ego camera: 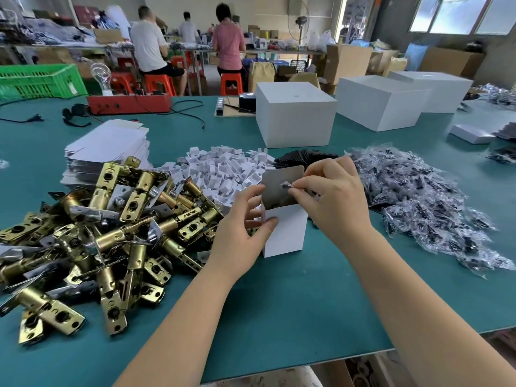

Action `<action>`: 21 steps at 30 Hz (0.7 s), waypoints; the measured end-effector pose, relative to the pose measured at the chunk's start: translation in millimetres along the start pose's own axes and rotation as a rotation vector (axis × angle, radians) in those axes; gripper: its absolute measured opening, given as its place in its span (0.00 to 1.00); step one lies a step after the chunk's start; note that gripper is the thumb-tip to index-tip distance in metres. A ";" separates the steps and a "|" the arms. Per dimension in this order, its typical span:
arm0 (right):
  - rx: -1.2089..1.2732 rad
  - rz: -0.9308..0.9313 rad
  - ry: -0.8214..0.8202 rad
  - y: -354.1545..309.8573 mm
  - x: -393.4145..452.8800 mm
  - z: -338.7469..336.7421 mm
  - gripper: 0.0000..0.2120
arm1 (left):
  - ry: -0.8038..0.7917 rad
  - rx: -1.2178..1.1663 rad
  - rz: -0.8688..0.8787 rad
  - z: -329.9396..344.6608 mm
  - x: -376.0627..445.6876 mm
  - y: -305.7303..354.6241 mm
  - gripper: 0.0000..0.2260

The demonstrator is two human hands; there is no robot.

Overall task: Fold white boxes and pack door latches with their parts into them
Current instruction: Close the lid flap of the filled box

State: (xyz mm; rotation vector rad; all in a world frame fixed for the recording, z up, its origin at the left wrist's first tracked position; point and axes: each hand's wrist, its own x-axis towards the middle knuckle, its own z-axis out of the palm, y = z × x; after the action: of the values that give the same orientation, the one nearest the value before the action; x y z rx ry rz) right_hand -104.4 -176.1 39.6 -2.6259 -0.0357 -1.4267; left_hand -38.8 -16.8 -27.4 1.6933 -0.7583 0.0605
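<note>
Both busy: left hand (245, 219) grips upright white box (284, 233), mouth upward; right hand (332, 196) pinches screw packet (286, 185)

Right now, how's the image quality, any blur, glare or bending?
Head view: daylight is even, shadows soft; the table edge bows from wide-angle distortion; the brass latches show glints; the small bag in the right hand is blurred.
</note>
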 end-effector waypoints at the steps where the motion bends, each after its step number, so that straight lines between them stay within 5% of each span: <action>1: -0.029 -0.012 -0.030 -0.5 -0.3 -1.2 0.03 | 0.000 0.002 0.001 0.0 0.0 0.0 0.28; 8: -0.203 -0.111 -0.055 -8.0 4.6 -8.1 0.04 | -0.005 0.004 -0.002 -0.2 -0.4 0.0 0.27; 14: -0.268 0.056 -0.475 -17.2 21.4 -6.8 0.09 | -0.017 -0.004 -0.007 -0.2 -1.3 0.7 0.26; 21: -0.231 0.102 -0.738 -20.0 27.3 -14.7 0.19 | -0.033 -0.026 -0.016 -1.6 -2.1 2.7 0.27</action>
State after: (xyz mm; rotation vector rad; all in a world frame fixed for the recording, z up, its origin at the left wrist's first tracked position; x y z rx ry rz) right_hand -103.6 -159.9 72.8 -3.1290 0.1853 -0.3871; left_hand -41.3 -14.6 -25.5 1.6789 -0.7669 0.0113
